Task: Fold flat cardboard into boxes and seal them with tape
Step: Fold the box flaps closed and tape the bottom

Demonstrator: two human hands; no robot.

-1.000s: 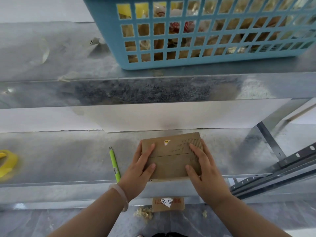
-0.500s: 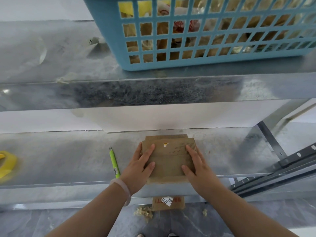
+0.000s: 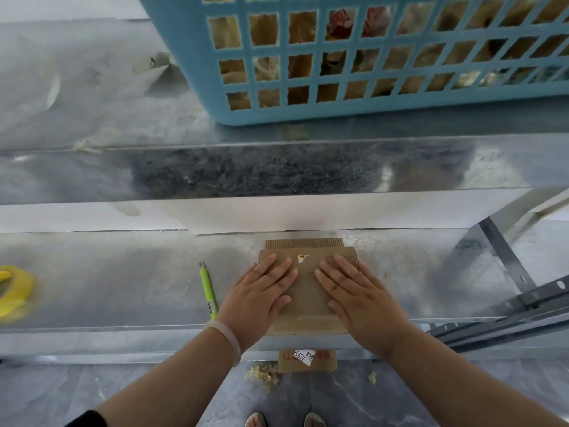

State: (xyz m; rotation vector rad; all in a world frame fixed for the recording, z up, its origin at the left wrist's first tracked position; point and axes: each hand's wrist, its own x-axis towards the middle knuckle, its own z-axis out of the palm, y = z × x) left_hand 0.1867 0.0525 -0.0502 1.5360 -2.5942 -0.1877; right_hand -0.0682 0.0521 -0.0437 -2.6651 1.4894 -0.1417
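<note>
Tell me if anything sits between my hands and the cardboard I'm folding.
Nothing visible does. The left hand and right hand both lie flat, palms down, directly on the cardboard. The green pen lies apart, left of the cardboard.

Only readable text: white slip (image 3: 304, 356) on the cardboard scrap (image 3: 308, 362) on the floor, handwritten "5391", maybe "839" after. Red print beside it unreadable. Yellow sticker (image 3: 302, 257) on folded cardboard (image 3: 308, 291): too small.
</note>
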